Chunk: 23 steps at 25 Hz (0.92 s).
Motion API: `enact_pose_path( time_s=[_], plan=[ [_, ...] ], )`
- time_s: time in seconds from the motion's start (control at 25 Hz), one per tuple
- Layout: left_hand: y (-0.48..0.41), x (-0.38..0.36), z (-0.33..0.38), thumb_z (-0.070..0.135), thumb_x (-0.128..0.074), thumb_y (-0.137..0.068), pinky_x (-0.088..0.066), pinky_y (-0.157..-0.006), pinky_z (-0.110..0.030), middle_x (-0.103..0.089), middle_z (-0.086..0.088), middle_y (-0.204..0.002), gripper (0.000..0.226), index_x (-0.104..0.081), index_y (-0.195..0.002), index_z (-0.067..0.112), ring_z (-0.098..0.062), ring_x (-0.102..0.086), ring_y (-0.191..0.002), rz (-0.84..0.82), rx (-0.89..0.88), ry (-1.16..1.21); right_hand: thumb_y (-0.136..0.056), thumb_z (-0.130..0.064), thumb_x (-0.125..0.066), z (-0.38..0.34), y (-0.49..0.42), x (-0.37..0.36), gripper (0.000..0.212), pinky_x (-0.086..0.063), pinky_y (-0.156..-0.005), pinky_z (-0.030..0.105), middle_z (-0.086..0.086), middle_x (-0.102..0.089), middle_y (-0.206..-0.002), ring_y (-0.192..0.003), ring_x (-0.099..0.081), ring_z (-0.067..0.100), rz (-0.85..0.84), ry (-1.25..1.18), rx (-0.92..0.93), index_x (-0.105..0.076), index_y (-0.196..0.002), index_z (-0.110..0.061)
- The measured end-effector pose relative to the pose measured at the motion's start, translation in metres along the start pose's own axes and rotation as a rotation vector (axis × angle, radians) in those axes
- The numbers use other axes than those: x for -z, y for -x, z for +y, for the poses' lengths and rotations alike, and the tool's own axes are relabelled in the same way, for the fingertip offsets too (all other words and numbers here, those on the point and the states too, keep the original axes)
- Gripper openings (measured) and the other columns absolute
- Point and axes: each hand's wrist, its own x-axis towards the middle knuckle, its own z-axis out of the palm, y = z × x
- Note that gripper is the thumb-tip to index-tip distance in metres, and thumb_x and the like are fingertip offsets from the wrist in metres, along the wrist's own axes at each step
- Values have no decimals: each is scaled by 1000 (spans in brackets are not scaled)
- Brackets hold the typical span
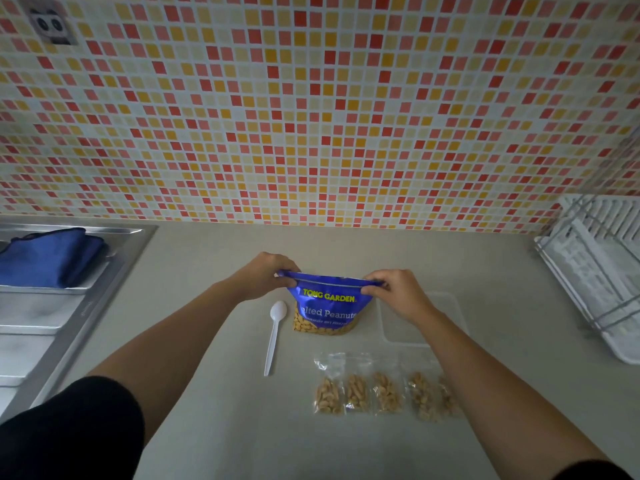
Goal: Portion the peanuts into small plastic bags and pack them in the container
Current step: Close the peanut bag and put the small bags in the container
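Note:
A blue "Salted Peanuts" bag (327, 304) stands upright on the counter, peanuts showing through its clear lower part. My left hand (265, 275) pinches the bag's top left corner and my right hand (394, 294) pinches its top right corner. A white plastic spoon (275, 332) lies just left of the bag. Several small clear bags filled with peanuts (381, 393) lie in a row in front of the bag; my right forearm covers the rightmost one partly. A clear plastic container (440, 317) sits right of the big bag, behind my right hand.
A steel sink (52, 327) is at the left with a blue cloth (48, 258) on its rim. A white dish rack (599, 268) stands at the right edge. A mosaic-tiled wall (318, 109) rises behind the counter (207, 393).

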Motion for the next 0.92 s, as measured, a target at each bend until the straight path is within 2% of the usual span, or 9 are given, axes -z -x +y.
enact_pose_path(
  time_s=[0.08,0.2,0.36,0.44,0.52,0.6,0.76,0.84,0.92],
  plan=[
    [-1,-2,-7,19,-62,-86,-35,-69,-8,-69,-7,-103,22,-66,-106,10,-12,-53,-86,-8,15,13,-77,-13,-71,3,-6,0,13,-45,-70,18,5,-72,-83,-73,-61,12,4,-23,-46,-72,-90,-9],
    [-4,-4,-12,21,-62,-86,-37,-69,-12,-69,-5,-99,22,-66,-106,12,-13,-54,-85,-26,43,21,-78,-12,-71,6,-13,1,11,-46,-76,26,6,-70,-81,-77,-62,16,-22,-49,-90,-72,-87,-7],
    [-8,-6,-10,17,-61,-86,-34,-62,-7,-62,2,-84,16,-67,-99,8,-6,-51,-70,-7,52,13,-79,-14,-71,9,-16,-1,11,-44,-69,21,4,-67,-77,-75,-60,14,-29,-23,-114,-72,-86,-7],
    [-9,-7,-10,16,-62,-86,-36,-62,-13,-61,2,-82,14,-67,-96,8,-4,-51,-69,-9,65,20,-79,-14,-70,8,-17,-2,11,-42,-68,21,5,-68,-78,-74,-59,14,-29,-17,-122,-72,-87,-6],
    [-9,-4,-9,18,-62,-86,-37,-65,-18,-64,-1,-86,15,-67,-97,11,-10,-52,-75,-50,98,19,-80,-14,-69,6,-17,-2,11,-41,-66,20,7,-69,-80,-73,-58,14,-34,3,-111,-72,-88,-6],
    [-11,0,-2,23,-63,-85,-40,-74,-21,-66,-4,-99,22,-65,-106,14,-15,-54,-88,-110,105,12,-81,-13,-68,5,-16,-3,10,-41,-63,15,7,-70,-80,-73,-58,14,-32,7,-102,-72,-87,-6],
    [-28,-4,40,38,-62,-84,-41,-94,-32,-58,-4,-118,44,-56,-123,16,-19,-52,-110,-72,-12,-84,-81,-13,-68,4,-14,-3,9,-39,-62,14,7,-68,-75,-69,-56,15,-11,6,-93,-72,-86,-7],
    [-42,-16,61,39,-58,-86,-43,-92,-37,-59,-6,-114,39,-60,-117,15,-22,-52,-107,-96,-62,-180,-81,-13,-67,3,-14,-4,10,-39,-62,14,11,-70,-80,-69,-56,15,-4,10,-96,-72,-88,-7],
    [-52,-28,75,33,-55,-88,-45,-83,-38,-61,-10,-102,29,-63,-105,11,-26,-55,-98,-139,-73,-212,-81,-12,-67,2,-13,-3,11,-37,-61,11,12,-71,-82,-70,-55,15,3,16,-88,-72,-89,-7]
  ],
)
